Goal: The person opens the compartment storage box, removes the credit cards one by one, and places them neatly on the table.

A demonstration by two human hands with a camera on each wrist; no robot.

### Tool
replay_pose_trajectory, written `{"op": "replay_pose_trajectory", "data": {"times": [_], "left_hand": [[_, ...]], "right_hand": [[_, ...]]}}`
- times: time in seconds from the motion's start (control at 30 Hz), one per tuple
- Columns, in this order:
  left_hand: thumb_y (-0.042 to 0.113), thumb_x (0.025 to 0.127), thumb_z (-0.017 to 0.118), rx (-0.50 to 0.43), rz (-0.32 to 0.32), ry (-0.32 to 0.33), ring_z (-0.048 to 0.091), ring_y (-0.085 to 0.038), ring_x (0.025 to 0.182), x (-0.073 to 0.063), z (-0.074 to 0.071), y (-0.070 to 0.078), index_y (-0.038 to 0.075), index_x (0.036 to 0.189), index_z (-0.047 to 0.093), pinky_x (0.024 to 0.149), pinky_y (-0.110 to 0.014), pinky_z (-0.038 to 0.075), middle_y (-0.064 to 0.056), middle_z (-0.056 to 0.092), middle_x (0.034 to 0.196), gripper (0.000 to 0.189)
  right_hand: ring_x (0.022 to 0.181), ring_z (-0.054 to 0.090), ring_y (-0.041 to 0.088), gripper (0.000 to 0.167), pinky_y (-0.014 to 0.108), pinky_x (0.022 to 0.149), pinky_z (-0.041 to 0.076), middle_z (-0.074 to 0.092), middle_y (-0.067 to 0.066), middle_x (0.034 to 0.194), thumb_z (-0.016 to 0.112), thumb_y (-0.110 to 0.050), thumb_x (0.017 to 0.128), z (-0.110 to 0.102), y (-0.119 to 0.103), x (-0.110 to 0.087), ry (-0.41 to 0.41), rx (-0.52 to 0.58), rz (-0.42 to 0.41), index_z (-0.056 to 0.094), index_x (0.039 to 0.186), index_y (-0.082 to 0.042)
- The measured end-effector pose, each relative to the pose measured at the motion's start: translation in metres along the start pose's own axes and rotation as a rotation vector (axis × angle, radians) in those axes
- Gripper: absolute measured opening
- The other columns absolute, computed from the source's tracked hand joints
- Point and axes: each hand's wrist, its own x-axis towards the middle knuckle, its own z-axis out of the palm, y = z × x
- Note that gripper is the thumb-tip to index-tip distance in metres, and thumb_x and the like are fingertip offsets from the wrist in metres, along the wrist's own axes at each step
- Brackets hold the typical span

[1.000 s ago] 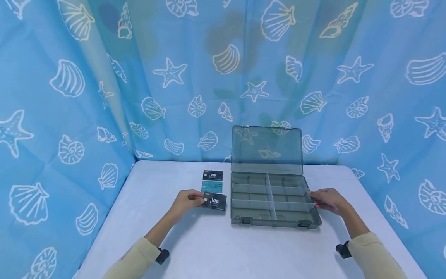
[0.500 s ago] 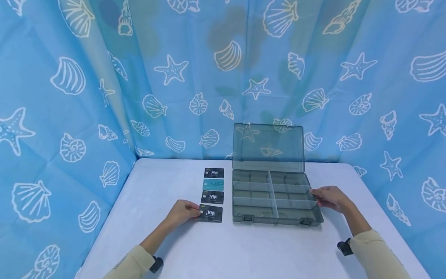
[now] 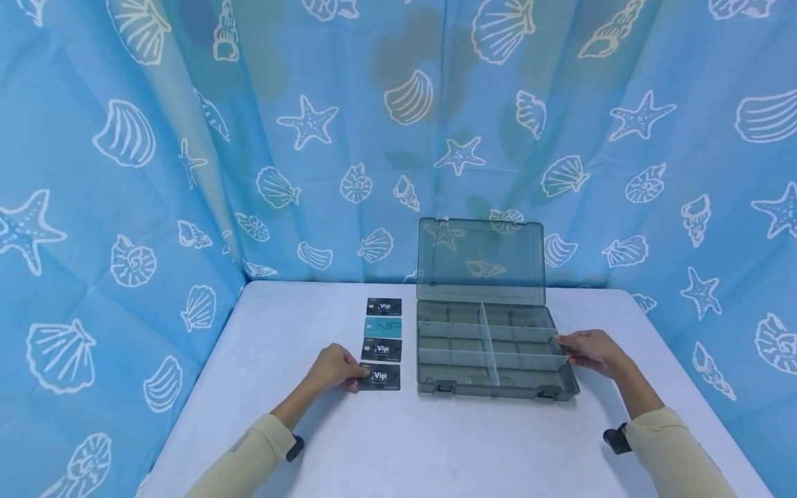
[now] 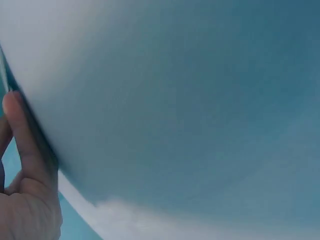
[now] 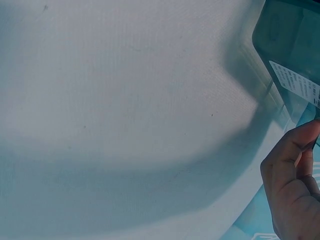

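Observation:
Four-sided black "Vip" card (image 3: 382, 377) lies nearest in a column of cards, its left end between the thumb and fingers of my left hand (image 3: 336, 368). Above it in the column come another black card (image 3: 381, 350), a teal card (image 3: 382, 327) and a black card (image 3: 384, 306) at the far end. To the right is a smoky see-through divided box (image 3: 461, 393), lid (image 3: 482, 263) raised. My right hand (image 3: 594, 353) grips the box's right wall. In the right wrist view the fingers (image 5: 300, 137) meet the box edge near a white printed label (image 5: 295, 82).
All of it stands on a white-covered table (image 3: 398, 449). Translucent dividers (image 3: 488, 346) split the box into compartments. A blue shell-patterned curtain (image 3: 349, 138) hangs behind and at the sides, close behind the raised lid.
The left hand brought the black card down toward me, past the card beneath, then slightly up to line it up with the column. The right hand stays at the box; the view shifted slightly.

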Motion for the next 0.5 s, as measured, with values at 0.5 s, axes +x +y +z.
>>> {"op": "replay_pose_trajectory", "data": {"times": [0.5], "left_hand": [[0.024, 0.07, 0.088, 0.244, -0.092, -0.037, 0.064, -0.017, 0.057, 0.018, -0.005, 0.026, -0.002, 0.089, 0.061, 0.064, -0.029, 0.049, -0.007, 0.065, 0.063, 0.042]], "right_hand": [[0.073, 0.059, 0.016, 0.047, 0.029, 0.069, 0.056, 0.059, 0.007, 0.085, 0.059, -0.03, 0.098, 0.0, 0.003, 0.002, 0.025, -0.035, -0.02, 0.055, 0.117, 0.013]]}}
